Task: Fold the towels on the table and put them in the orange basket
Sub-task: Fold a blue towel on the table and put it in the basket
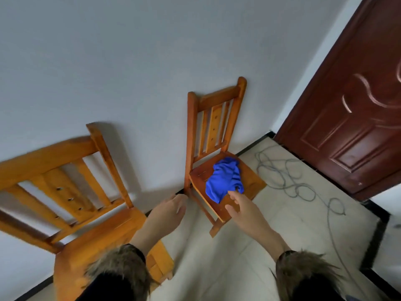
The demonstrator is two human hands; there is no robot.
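A crumpled blue towel point(224, 180) lies on the seat of a wooden chair point(249, 181) that stands against the wall. My right hand point(243, 208) reaches toward it with relaxed fingers, its fingertips at the towel's near edge; I cannot tell whether they touch the cloth. My left hand point(168, 211) hovers left of the chair's front leg, fingers loosely curled, holding nothing. No orange basket and no table appear in view.
A second wooden chair point(91, 216) stands at the lower left, close to my left arm. A grey cable point(288, 177) lies in loops on the tiled floor to the right. A dark red door point(355, 105) fills the right side.
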